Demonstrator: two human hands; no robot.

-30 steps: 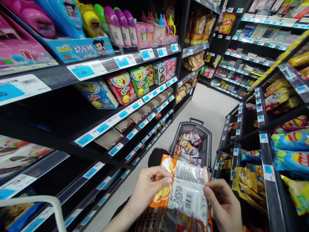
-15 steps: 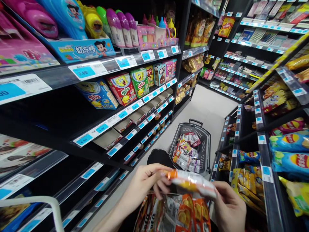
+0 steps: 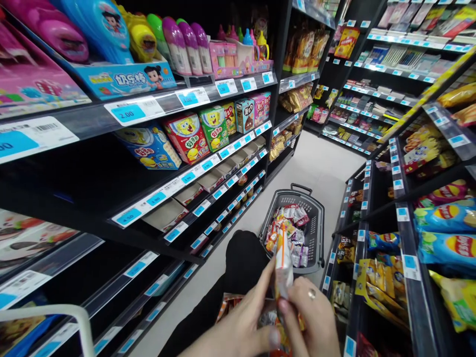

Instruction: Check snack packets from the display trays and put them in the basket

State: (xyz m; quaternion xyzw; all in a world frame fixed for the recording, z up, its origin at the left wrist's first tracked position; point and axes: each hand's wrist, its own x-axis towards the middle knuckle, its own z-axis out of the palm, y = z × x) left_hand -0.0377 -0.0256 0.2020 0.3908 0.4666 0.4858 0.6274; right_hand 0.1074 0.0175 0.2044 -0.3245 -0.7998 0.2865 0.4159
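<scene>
A white and orange snack packet [image 3: 284,267] stands on end between my hands, its narrow side towards me. My left hand [image 3: 243,317] presses its fingers along the packet's left side, the thumb low and blurred. My right hand [image 3: 312,312], wearing a ring, grips the packet's lower right part with curled fingers. Beneath the hands, in front of my body, lie more orange snack packets [image 3: 229,303], largely covered by my hands. Just ahead on the floor, a grey shopping basket [image 3: 315,233] holds several snack packets [image 3: 293,218].
Shelves with boxed biscuits [image 3: 186,138] and toys [image 3: 107,25] line the left. Bags of crisps [image 3: 446,248] fill the right shelves. My black-clad knee [image 3: 243,258] is beside the basket. A white curved bar [image 3: 80,317] juts in at lower left. Tiled floor [image 3: 316,163] runs ahead.
The snack packet has turned from lying crosswise to standing on end, pointing forward. Both hands have come closer together and lower, covering most of the packets beneath.
</scene>
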